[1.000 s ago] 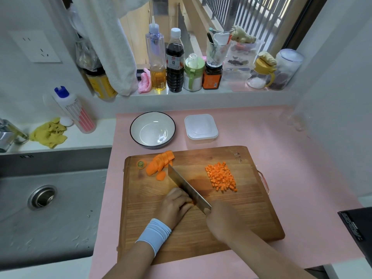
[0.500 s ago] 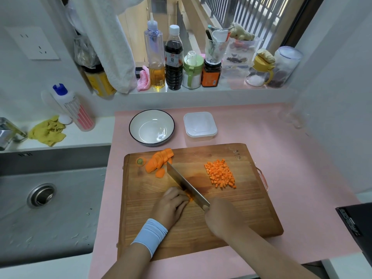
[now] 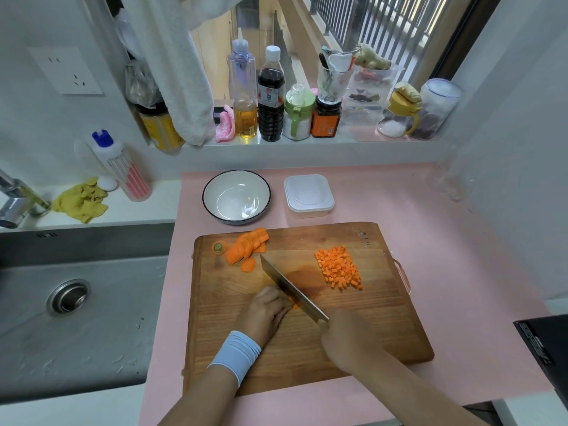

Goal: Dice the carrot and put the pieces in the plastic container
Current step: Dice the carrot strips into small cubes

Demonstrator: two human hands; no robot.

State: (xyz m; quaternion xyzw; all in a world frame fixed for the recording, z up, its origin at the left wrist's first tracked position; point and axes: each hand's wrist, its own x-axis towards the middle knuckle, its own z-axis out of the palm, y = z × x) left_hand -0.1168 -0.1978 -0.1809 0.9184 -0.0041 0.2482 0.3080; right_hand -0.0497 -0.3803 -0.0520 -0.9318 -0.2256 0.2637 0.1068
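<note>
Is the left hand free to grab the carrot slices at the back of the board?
Probably, once it lets go: the left hand holds the piece by the knife, but bare board lies between it and the carrot slices.

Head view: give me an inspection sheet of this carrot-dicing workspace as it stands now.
Surface: wooden cutting board on pink countertop, beside a steel sink.
Job's things: diced carrot heaped on the board's right; carrot slices and stem end at its far left; plastic container behind the board, no carrot seen inside.
Clutter: empty bowl beside the container; bottles and jars on the windowsill; yellow cloth by the sink.
Grips: left hand pins a carrot piece; right hand holds the knife.
Cables: nothing seen.
Surroundings: white walls, wall socket, barred window.
</note>
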